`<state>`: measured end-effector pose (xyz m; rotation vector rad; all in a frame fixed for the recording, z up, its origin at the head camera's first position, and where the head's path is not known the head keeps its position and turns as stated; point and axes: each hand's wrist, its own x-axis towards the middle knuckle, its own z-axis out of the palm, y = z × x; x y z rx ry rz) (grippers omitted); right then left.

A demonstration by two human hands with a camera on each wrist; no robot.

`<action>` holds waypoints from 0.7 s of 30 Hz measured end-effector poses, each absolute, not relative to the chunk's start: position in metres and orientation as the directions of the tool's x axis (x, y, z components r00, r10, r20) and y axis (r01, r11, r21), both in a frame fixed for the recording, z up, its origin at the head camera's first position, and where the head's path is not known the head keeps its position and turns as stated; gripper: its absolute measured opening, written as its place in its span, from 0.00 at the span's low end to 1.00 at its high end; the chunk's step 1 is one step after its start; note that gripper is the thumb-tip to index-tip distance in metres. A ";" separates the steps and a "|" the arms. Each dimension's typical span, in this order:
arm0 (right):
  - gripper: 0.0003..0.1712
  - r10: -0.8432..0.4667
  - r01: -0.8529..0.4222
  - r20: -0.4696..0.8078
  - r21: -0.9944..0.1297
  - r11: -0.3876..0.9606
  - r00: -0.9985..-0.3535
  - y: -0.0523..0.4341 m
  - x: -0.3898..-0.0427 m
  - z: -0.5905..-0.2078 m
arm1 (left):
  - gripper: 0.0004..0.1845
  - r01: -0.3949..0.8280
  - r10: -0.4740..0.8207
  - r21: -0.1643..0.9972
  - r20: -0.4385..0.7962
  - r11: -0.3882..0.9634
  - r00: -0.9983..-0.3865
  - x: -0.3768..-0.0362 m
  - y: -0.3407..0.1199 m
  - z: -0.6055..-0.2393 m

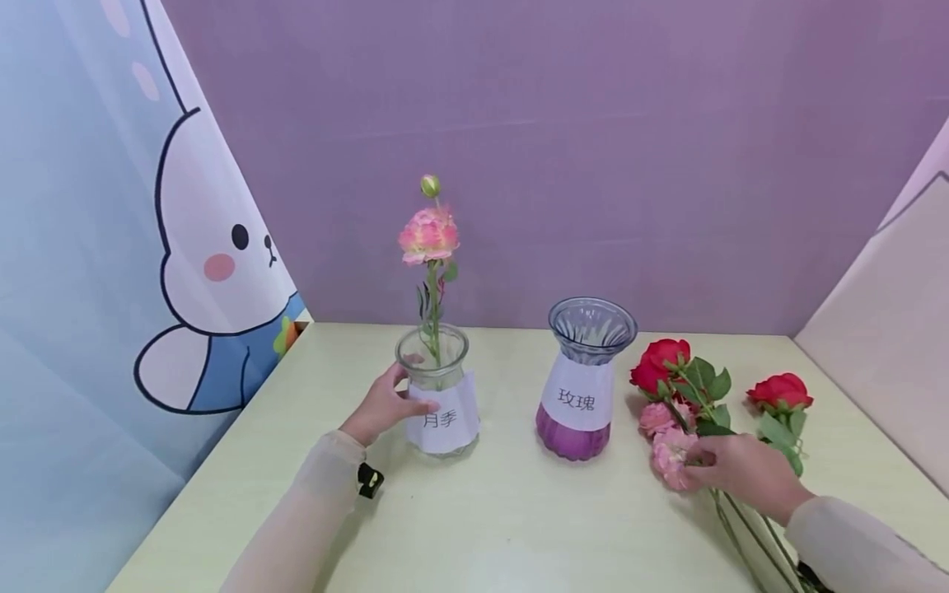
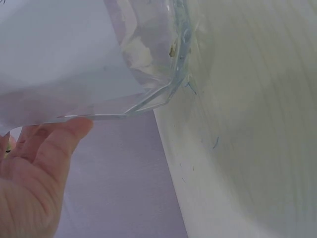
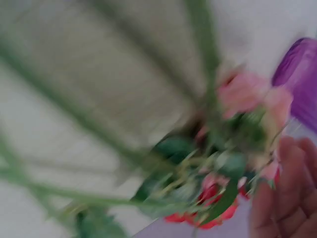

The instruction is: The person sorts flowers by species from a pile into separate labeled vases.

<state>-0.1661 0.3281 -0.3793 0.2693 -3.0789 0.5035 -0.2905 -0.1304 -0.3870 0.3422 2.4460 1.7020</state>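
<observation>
My left hand (image 1: 381,406) grips a clear glass vase (image 1: 443,449), thumb across its front and fingers round the side. On its white label (image 1: 463,408) stands 月季. One pink flower with a bud (image 1: 430,235) is upright in it. In the left wrist view the fingers of the left hand (image 2: 42,163) lie against the glass. Over at the right, my right hand (image 1: 749,475) pinches at a pink flower (image 1: 670,455) lying among other blooms. Blurred stems cross the right wrist view, with the fingers of the right hand (image 3: 287,193) beside the petals.
A blue-and-purple glass vase (image 1: 574,441) labelled 玫瑰 stands between the hands. Red roses (image 1: 660,365) and another red rose (image 1: 781,391) lie at the right of the pale table (image 1: 445,527). A purple backdrop (image 1: 556,165) rises behind, with a rabbit-print cloth (image 1: 222,189) on the left.
</observation>
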 end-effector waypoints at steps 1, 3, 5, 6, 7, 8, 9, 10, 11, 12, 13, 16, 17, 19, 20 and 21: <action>0.13 -0.160 -0.159 0.021 -0.299 0.941 -0.987 0.333 -0.166 -0.380 | 0.47 0.104 0.266 0.938 0.013 0.331 -0.964 -0.291 -0.130 -0.387; 0.12 -0.150 -0.144 -0.001 -0.273 0.951 -0.989 0.339 -0.164 -0.381 | 0.47 0.103 0.267 0.940 0.013 0.325 -0.964 -0.291 -0.129 -0.388; 0.15 -0.122 -0.113 -0.017 -0.264 0.958 -0.992 0.343 -0.161 -0.384 | 0.47 0.102 0.269 0.941 0.013 0.322 -0.963 -0.291 -0.129 -0.388; 0.16 -0.110 -0.098 -0.027 -0.264 0.960 -0.994 0.344 -0.159 -0.386 | 0.47 0.100 0.268 0.942 0.011 0.321 -0.963 -0.292 -0.129 -0.389; 0.17 -0.098 -0.084 -0.040 -0.264 0.961 -0.994 0.344 -0.157 -0.387 | 0.47 0.100 0.268 0.942 0.011 0.320 -0.963 -0.292 -0.129 -0.389; 0.17 -0.081 -0.062 -0.059 -0.267 0.962 -0.995 0.345 -0.156 -0.389 | 0.46 0.101 0.269 0.941 0.011 0.322 -0.963 -0.292 -0.129 -0.389; 0.18 -0.061 -0.037 -0.084 -0.269 0.963 -0.995 0.345 -0.155 -0.390 | 0.46 0.101 0.267 0.941 0.011 0.323 -0.964 -0.292 -0.129 -0.390; 0.18 -0.042 -0.009 -0.113 -0.276 0.961 -0.993 0.345 -0.155 -0.392 | 0.46 0.104 0.268 0.940 0.014 0.324 -0.963 -0.292 -0.130 -0.390; 0.17 -0.024 0.017 -0.139 -0.282 0.959 -0.990 0.345 -0.154 -0.393 | 0.46 0.105 0.267 0.940 0.015 0.326 -0.964 -0.292 -0.130 -0.390; 0.16 -0.007 0.042 -0.166 -0.287 0.957 -0.986 0.345 -0.154 -0.395 | 0.45 0.108 0.266 0.939 0.018 0.328 -0.964 -0.292 -0.130 -0.390; 0.16 0.006 0.062 -0.189 -0.294 0.954 -0.982 0.345 -0.154 -0.396 | 0.45 0.109 0.266 0.939 0.019 0.328 -0.964 -0.293 -0.130 -0.390; 0.14 0.039 0.111 -0.238 -0.299 0.948 -0.970 0.346 -0.154 -0.400 | 0.46 0.111 0.271 0.938 0.019 0.329 -0.962 -0.293 -0.131 -0.390; 0.14 0.040 0.113 -0.245 -0.295 0.949 -0.969 0.347 -0.154 -0.402 | 0.46 0.109 0.271 0.939 0.018 0.326 -0.962 -0.293 -0.131 -0.390; 0.12 0.037 0.112 -0.252 -0.289 0.951 -0.967 0.347 -0.154 -0.404 | 0.46 0.109 0.270 0.940 0.019 0.323 -0.963 -0.293 -0.131 -0.390; 0.11 0.039 0.113 -0.254 -0.284 0.952 -0.966 0.347 -0.154 -0.405 | 0.45 0.112 0.271 0.940 0.022 0.321 -0.962 -0.293 -0.131 -0.390; 0.12 0.039 0.113 -0.256 -0.279 0.954 -0.966 0.347 -0.153 -0.406 | 0.45 0.113 0.270 0.941 0.024 0.320 -0.963 -0.293 -0.131 -0.390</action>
